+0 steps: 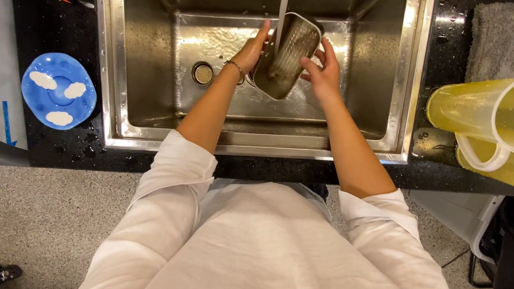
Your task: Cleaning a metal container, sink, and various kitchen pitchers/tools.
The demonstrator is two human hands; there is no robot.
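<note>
My hands, left (pixel 251 50) and right (pixel 323 73), gripped the metal tray (pixel 286 54) by its long edges under running water; it looked stiff, light, slippery.

A rectangular steel tray (pixel 286 54), tilted on edge under running water, ribbed bottom showing.

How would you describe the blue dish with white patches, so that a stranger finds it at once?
Start at the steel sink in the black speckled counter. To its left, on the counter, lies a small round blue dish. It alone is bright blue, with three white cloud-shaped patches, unlike the rectangular metal container held under the water or the yellow plastic jugs at the right.
</note>
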